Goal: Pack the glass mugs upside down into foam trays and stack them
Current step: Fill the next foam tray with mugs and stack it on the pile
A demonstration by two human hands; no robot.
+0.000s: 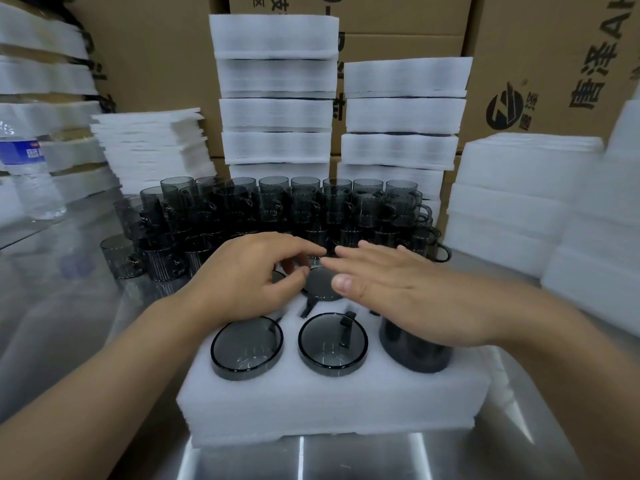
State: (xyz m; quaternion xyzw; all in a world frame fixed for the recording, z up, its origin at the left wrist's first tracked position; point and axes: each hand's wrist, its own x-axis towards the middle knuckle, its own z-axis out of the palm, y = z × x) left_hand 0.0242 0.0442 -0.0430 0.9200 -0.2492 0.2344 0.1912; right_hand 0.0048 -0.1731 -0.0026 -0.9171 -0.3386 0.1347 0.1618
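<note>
Head view: loose mugs (270, 209) behind foam tray (329, 403), water bottle (33, 174) far left.

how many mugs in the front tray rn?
4 clear: front left mug, front middle mug, front right mug standing higher, back middle mug between the hands. Left hand and right hand may hide more in the back row.
</note>
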